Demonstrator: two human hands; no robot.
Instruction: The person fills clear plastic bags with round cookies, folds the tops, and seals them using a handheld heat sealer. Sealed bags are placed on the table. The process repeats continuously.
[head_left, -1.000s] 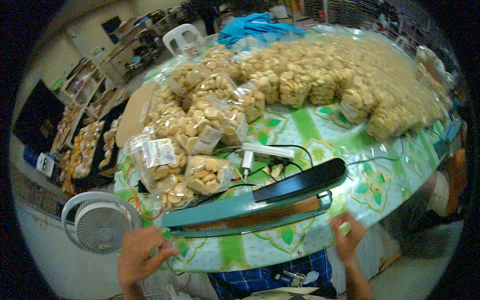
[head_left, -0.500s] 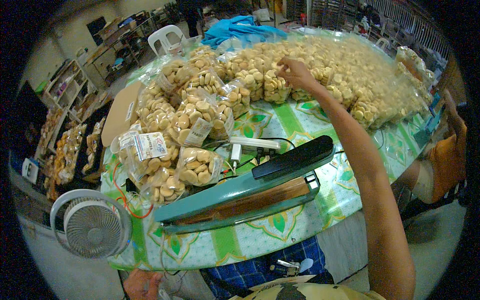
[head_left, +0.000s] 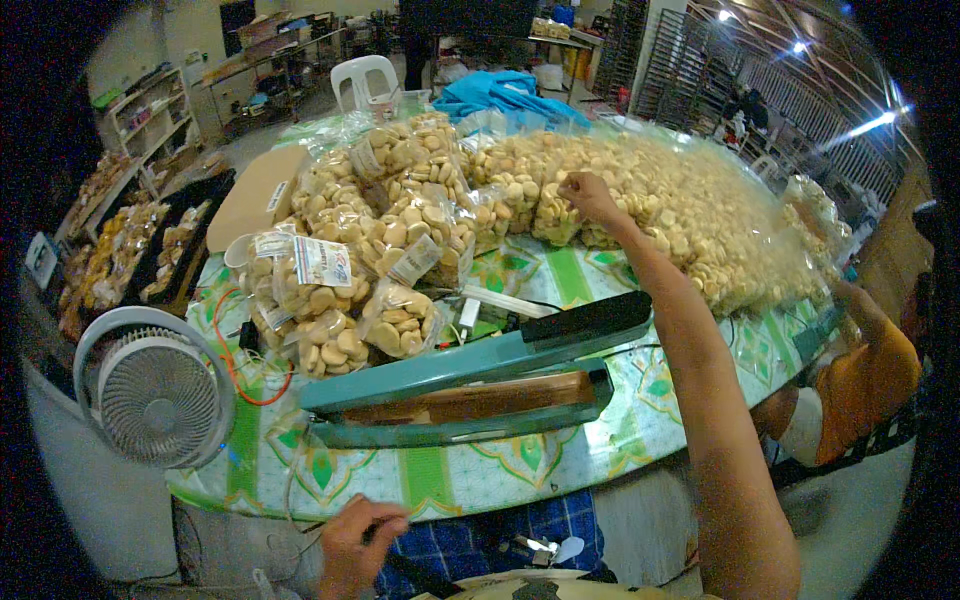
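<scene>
My right hand (head_left: pixel 592 197) reaches across the table, its fingers closed at the top of a clear plastic bag of round biscuits (head_left: pixel 556 217) in the front row of the pile. Closer to me, my left hand (head_left: pixel 362 545) hovers at the table's near edge, loosely curled, a gap between thumb and fingers, and nothing visible in it. Between the hands lies a long teal impulse sealer (head_left: pixel 440 380) with a black-ended arm (head_left: pixel 590 318), raised above its base. Left of it, labelled biscuit bags (head_left: pixel 395 240) are heaped up.
A round fan (head_left: pixel 155 400) stands at the left table edge, near an orange cord (head_left: pixel 232 370). Behind the sealer sits a white power strip (head_left: pixel 510 300). Many more biscuit bags (head_left: pixel 700 220) spread to the right, where another person in orange (head_left: pixel 865 380) sits. Blue cloth (head_left: pixel 505 97) lies at the back.
My left hand has risen from below the table edge and moved right. The right hand stays at the same bag. The view has tilted up, so the table sits lower in it.
</scene>
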